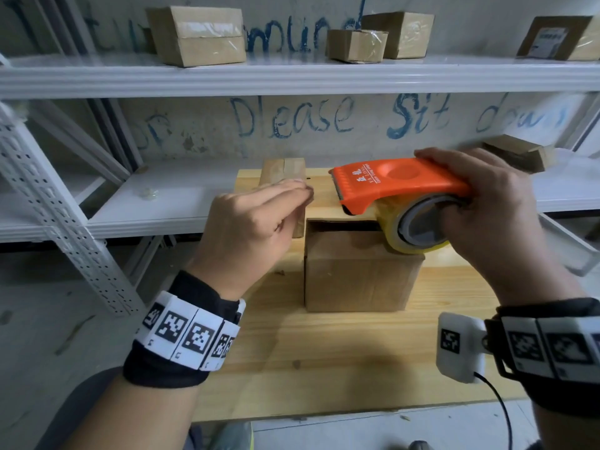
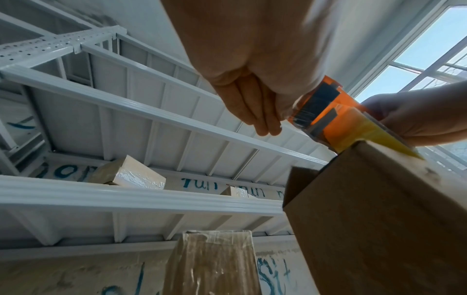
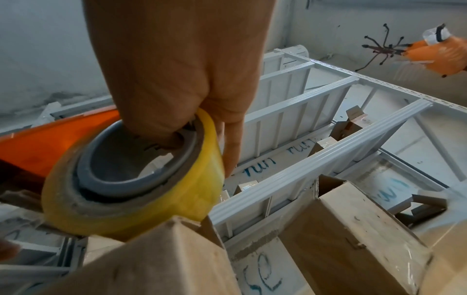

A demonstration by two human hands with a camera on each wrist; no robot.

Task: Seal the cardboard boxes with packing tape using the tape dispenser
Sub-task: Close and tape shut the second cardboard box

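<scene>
A plain cardboard box [image 1: 357,271] stands on the wooden table [image 1: 341,358], with a dark gap showing along its top far edge. My right hand [image 1: 493,219] grips the orange tape dispenser [image 1: 399,183], thumb inside the core of the yellow tape roll [image 1: 389,222]. The roll [image 3: 131,189] rests on the box's top right corner [image 3: 156,259]. My left hand [image 1: 256,222] hovers left of the box, fingers [image 2: 252,111] straight and together, close to the front end of the dispenser [image 2: 326,111]. I see nothing held in it.
A small taped box [image 1: 282,172] stands just behind my left hand at the table's far edge. White metal shelving [image 1: 292,76] carries several taped boxes [image 1: 198,34], and another box [image 1: 519,152] lies on the lower shelf at right. The painted wall is behind.
</scene>
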